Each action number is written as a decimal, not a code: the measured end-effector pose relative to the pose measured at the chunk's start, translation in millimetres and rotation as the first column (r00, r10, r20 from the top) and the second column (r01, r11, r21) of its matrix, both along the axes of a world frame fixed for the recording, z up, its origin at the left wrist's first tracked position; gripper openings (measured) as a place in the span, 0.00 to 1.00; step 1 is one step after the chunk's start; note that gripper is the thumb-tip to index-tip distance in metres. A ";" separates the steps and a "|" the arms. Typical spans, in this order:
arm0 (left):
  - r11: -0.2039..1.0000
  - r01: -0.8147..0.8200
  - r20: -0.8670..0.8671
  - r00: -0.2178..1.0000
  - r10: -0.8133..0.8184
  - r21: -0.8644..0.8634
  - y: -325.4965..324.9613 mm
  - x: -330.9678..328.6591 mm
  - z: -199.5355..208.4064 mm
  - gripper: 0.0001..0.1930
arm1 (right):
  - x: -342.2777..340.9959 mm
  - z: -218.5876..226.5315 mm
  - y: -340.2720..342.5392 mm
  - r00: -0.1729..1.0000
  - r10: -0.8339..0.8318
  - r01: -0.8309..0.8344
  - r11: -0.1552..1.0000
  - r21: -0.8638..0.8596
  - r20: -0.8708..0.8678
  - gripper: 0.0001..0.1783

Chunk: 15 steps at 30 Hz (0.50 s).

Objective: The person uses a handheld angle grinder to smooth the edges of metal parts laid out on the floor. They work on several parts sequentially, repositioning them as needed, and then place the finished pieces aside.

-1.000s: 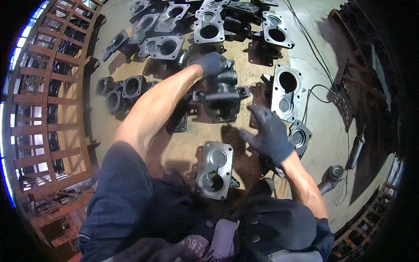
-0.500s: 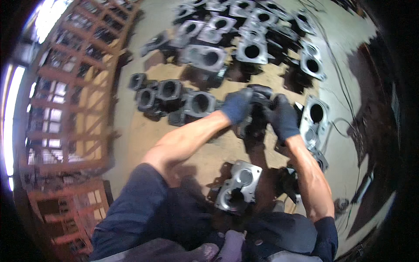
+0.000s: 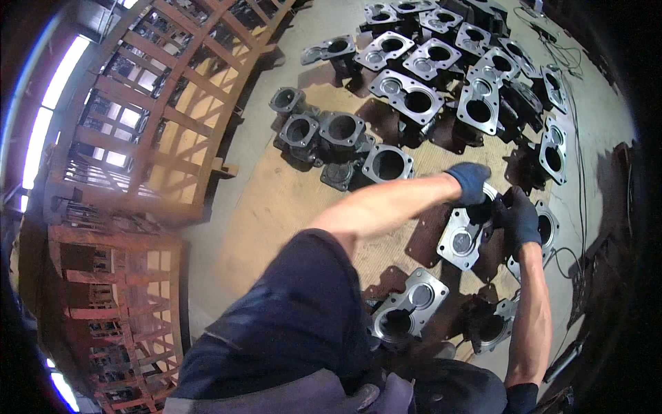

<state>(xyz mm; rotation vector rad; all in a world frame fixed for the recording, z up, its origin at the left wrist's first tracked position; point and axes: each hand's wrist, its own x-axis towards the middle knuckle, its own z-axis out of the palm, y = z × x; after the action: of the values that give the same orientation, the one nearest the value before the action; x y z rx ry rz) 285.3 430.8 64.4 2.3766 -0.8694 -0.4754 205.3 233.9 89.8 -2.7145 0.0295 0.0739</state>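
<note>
Both my hands wear dark blue gloves and grip one metal casting (image 3: 460, 240). Its bright, flat flange faces up and has a round opening at each end. My left hand (image 3: 471, 183) is closed over the far end of the casting. My right hand (image 3: 519, 217) is closed on its right side, beside the far opening. Its fingertips are partly hidden against the dark bore. A similar casting (image 3: 408, 303) with a bright flange stands nearer to me. Another flanged casting (image 3: 546, 228) is just beyond my right hand, partly covered by it.
Several bright-flanged castings (image 3: 416, 101) stand in rows on a tan board (image 3: 255, 200). Darker castings with round openings (image 3: 343, 129) cluster at the left. A brown slatted rack (image 3: 148, 103) runs along the far left. Cables (image 3: 578, 138) lie on the floor at right.
The casting in my hands was dark side up and blurred; now its bright flange faces up. The view has shifted, with my hands now further right in the picture.
</note>
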 end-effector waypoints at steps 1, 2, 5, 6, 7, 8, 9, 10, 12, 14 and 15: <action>0.995 -0.086 -0.085 0.993 0.082 -0.052 20.7 -13.8 14.5 0.37 | -2.9 -7.7 5.0 0.999 0.036 -0.036 0.999 0.002 -0.016 0.18; 0.983 -0.091 0.022 0.995 0.096 -0.160 41.7 -23.9 22.5 0.39 | -5.0 -4.0 5.7 0.998 0.062 -0.062 0.998 -0.019 -0.015 0.18; 0.992 -0.114 0.282 0.951 0.126 -0.057 115.6 -47.8 53.8 0.32 | -11.2 6.6 -12.2 0.999 0.038 -0.039 0.998 -0.050 -0.012 0.20; 0.991 -0.120 0.362 0.928 0.091 0.057 153.4 -60.4 50.3 0.32 | -11.0 9.5 -7.5 0.999 0.043 -0.044 0.998 -0.049 -0.013 0.21; 0.977 -0.145 0.422 0.904 0.066 0.157 187.5 -70.2 38.7 0.31 | -10.4 12.8 0.6 0.998 0.046 -0.045 0.999 -0.016 0.032 0.21; 0.953 -0.173 0.475 0.879 0.035 0.248 207.9 -78.0 23.9 0.30 | -9.2 15.8 7.6 0.996 0.046 -0.047 0.999 0.012 0.073 0.20; 0.952 -0.152 0.515 0.857 -0.006 0.265 212.1 -80.6 9.1 0.29 | -6.9 17.1 13.9 0.991 0.062 -0.065 0.998 0.020 0.122 0.20; 0.956 -0.123 0.554 0.831 -0.048 0.267 207.3 -78.5 -2.4 0.28 | -4.7 28.1 16.9 0.973 0.152 -0.157 0.987 0.016 0.172 0.20; 0.959 -0.164 0.613 0.790 -0.013 0.232 190.0 -64.3 -20.0 0.13 | -0.8 61.0 34.8 0.951 0.288 -0.291 0.957 0.011 0.111 0.21; 0.882 -0.211 0.272 0.957 0.099 0.422 179.8 -59.0 -12.0 0.11 | 3.8 79.0 48.3 0.904 0.390 -0.382 0.921 -0.078 0.177 0.21; 0.898 -0.226 0.336 0.937 0.094 0.379 183.4 -58.1 -12.6 0.11 | 6.3 84.5 55.9 0.912 0.368 -0.356 0.930 -0.094 0.183 0.21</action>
<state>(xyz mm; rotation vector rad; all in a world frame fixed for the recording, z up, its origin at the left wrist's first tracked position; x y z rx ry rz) 227.2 614.2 51.8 2.9469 -0.7457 -0.2342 211.5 289.8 174.3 -2.7373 -0.5408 -0.0902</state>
